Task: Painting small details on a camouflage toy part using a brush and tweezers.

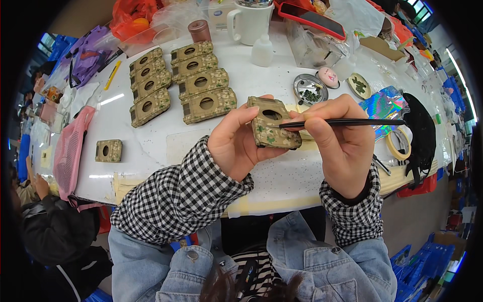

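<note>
In my left hand (234, 143) I hold a camouflage-patterned model tank hull (261, 133), a boxy piece with a round hole in its top. My fingers wrap its left side and underside. My right hand (347, 138) pinches a thin black tool (362, 122), its tip resting at the hull's surface near the hole; whether it is a brush or tweezers I cannot make out. Matching hulls (206, 103) stand in two columns beyond my left hand, and a single hull (108, 150) sits apart at the left.
Beyond my right hand are a round dish of small dark green bits (310, 90) and a pale dish of green pieces (358, 87). A tape roll (398, 143) lies at the right. Farther back stand a white mug (251, 22), a small white bottle (262, 52) and a red-cased phone (312, 21).
</note>
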`<act>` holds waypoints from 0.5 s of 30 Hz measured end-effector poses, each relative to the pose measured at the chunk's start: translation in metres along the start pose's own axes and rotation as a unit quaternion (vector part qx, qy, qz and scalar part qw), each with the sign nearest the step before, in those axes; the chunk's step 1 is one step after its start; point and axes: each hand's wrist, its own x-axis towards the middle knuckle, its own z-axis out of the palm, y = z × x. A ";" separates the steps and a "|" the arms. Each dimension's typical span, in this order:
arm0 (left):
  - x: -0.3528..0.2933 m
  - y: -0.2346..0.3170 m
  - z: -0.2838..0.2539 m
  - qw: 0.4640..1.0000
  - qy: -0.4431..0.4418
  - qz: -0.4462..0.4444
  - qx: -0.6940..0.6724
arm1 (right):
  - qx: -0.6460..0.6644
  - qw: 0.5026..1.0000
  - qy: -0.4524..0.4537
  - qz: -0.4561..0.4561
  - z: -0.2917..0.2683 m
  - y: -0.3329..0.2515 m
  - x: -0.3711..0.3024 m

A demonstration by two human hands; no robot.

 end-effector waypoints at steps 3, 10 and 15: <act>0.001 0.000 -0.002 1.000 -0.003 0.000 -0.002 | -0.005 1.000 -0.004 -0.001 0.000 0.000 0.000; 0.001 -0.001 -0.001 1.000 0.001 -0.001 0.003 | -0.007 1.000 -0.005 -0.003 -0.001 -0.001 0.000; 0.001 -0.001 -0.001 1.000 0.006 -0.003 0.006 | -0.017 1.000 -0.003 -0.005 -0.001 0.000 0.000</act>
